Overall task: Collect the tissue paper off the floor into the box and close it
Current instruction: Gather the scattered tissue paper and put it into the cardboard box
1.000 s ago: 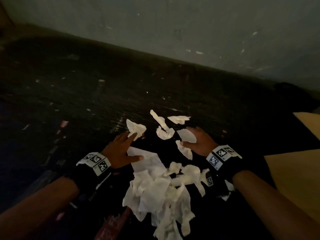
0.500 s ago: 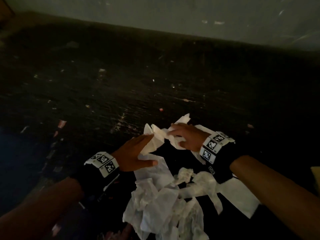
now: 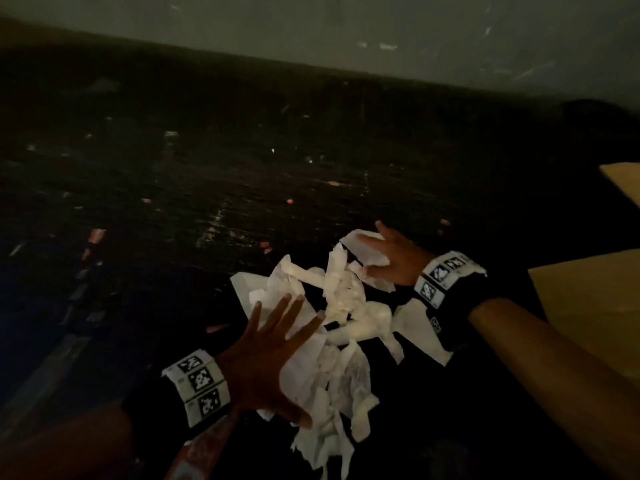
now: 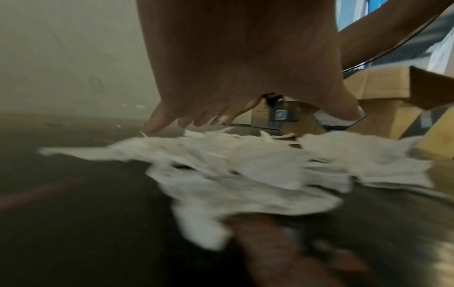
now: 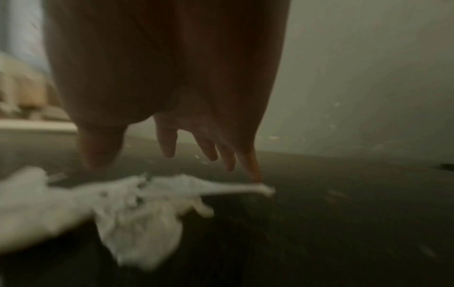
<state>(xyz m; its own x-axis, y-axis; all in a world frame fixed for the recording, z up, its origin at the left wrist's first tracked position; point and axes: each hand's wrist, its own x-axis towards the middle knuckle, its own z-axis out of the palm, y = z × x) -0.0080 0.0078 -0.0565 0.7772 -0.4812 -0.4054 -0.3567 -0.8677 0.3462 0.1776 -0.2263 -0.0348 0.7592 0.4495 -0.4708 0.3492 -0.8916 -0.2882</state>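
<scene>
A heap of torn white tissue paper (image 3: 343, 327) lies on the dark floor between my hands. My left hand (image 3: 273, 344) is spread flat with straight fingers over the heap's left side. My right hand (image 3: 388, 251) reaches over the far right pieces, fingers extended and holding nothing. The left wrist view shows the tissue paper (image 4: 245, 167) under my left hand (image 4: 191, 120), with the cardboard box (image 4: 383, 93) beyond it, flaps up. In the right wrist view my right hand (image 5: 186, 155) hangs just above blurred tissue paper (image 5: 137, 209). The cardboard box (image 3: 588, 306) shows at the right edge of the head view.
A grey wall (image 3: 346, 29) runs along the far side of the dark floor (image 3: 207, 168), which is speckled with small scraps. A reddish strip (image 3: 201, 448) lies on the floor under my left wrist.
Both hands let go of the pinched pieces and opened. The left hand drew back over the heap's near left; the right moved out to the far right. The far pieces now sit in the heap.
</scene>
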